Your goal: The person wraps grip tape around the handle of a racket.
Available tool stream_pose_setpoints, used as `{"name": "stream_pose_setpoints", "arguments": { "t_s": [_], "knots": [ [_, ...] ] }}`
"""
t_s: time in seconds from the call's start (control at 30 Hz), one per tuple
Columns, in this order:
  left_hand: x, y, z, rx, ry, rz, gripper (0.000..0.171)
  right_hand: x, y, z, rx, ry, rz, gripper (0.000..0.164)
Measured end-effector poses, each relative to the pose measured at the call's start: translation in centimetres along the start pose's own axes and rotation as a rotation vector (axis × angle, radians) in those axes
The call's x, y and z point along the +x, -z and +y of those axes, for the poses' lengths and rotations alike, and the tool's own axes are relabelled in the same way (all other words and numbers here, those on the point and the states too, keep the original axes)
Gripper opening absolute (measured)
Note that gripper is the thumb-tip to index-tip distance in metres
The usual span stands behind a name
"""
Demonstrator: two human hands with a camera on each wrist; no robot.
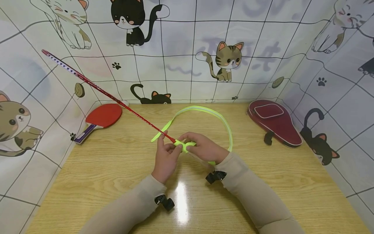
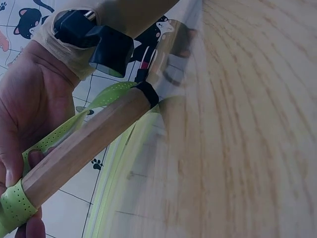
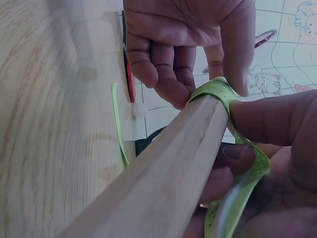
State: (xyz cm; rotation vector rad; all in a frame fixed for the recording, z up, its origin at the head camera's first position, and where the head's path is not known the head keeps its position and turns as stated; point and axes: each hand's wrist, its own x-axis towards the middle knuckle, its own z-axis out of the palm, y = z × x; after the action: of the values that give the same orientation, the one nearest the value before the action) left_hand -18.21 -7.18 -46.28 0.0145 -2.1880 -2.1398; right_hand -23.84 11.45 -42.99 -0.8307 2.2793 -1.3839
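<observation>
From here I see the wooden table point(image 1: 87, 182) below everything. The red racket point(image 1: 109, 95) slants up and left from both hands, held over the table's middle. Yellow-green tape point(image 1: 198, 109) wraps the top of its wooden handle point(image 3: 168, 158) and loops out beyond the hands. A dark red case point(image 1: 273, 122) lies far right, a red paddle point(image 1: 105, 115) far left. I watch the left hand point(image 1: 166, 161) pinch the racket at the wrap, the right hand point(image 1: 205, 148) pinch the tape beside it.

I face a pale wall point(image 1: 181, 39) printed with grid lines point(image 1: 193, 56) and cartoon cats point(image 1: 229, 63), similar walls point(image 1: 344, 107) either side; my wooden desk point(image 1: 102, 172) catches a bright glare point(image 1: 181, 204).
</observation>
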Motion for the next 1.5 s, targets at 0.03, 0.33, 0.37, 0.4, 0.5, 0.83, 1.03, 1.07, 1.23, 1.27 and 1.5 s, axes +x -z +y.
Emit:
{"name": "stream_pose_setpoints", "arguments": {
  "t_s": [0.03, 0.33, 0.37, 0.4, 0.5, 0.83, 1.03, 1.07, 1.23, 1.27, 1.5],
  "knots": [
    [-0.01, 0.0, -0.01, -0.005, 0.001, 0.001, 0.075, 0.02, -0.06, 0.0, -0.011, 0.001, -0.001, 0.039],
    [0.11, -0.08, -0.06, -0.051, 0.003, 0.015, 0.071, 0.0, -0.16, -0.32, -0.094, 0.009, 0.022, 0.038],
    [0.17, -0.06, -0.12, -0.053, 0.003, 0.016, 0.07, 0.0, -0.11, -0.31, -0.101, 0.01, 0.022, 0.038],
    [0.23, -0.05, -0.14, -0.057, 0.002, 0.015, 0.07, 0.01, -0.08, -0.31, -0.106, 0.011, 0.021, 0.038],
    [0.38, -0.03, -0.29, -0.06, 0.0, 0.015, 0.07, 0.05, 0.06, -0.24, -0.119, 0.022, 0.014, 0.037],
    [0.58, -0.15, -0.47, -0.038, 0.033, 0.028, 0.069, -0.2, 0.24, -0.58, -0.125, 0.021, 0.011, 0.038],
    [0.61, 0.0, -0.44, -0.047, 0.033, 0.002, 0.07, -0.17, 0.18, -0.56, -0.107, 0.03, 0.023, 0.038],
    [0.62, 0.03, -0.41, -0.048, 0.033, -0.002, 0.071, -0.14, 0.17, -0.53, -0.106, 0.031, 0.025, 0.038],
    [0.62, 0.14, -0.27, -0.061, 0.024, -0.015, 0.071, 0.02, 0.15, -0.32, -0.116, 0.043, 0.029, 0.04],
    [0.63, 0.15, -0.27, -0.064, 0.021, -0.017, 0.072, 0.04, 0.15, -0.29, -0.117, 0.042, 0.025, 0.041],
    [0.58, 0.2, -0.23, -0.058, 0.015, -0.025, 0.073, 0.0, 0.21, -0.25, -0.092, 0.025, -0.018, 0.047]
  ]
}}
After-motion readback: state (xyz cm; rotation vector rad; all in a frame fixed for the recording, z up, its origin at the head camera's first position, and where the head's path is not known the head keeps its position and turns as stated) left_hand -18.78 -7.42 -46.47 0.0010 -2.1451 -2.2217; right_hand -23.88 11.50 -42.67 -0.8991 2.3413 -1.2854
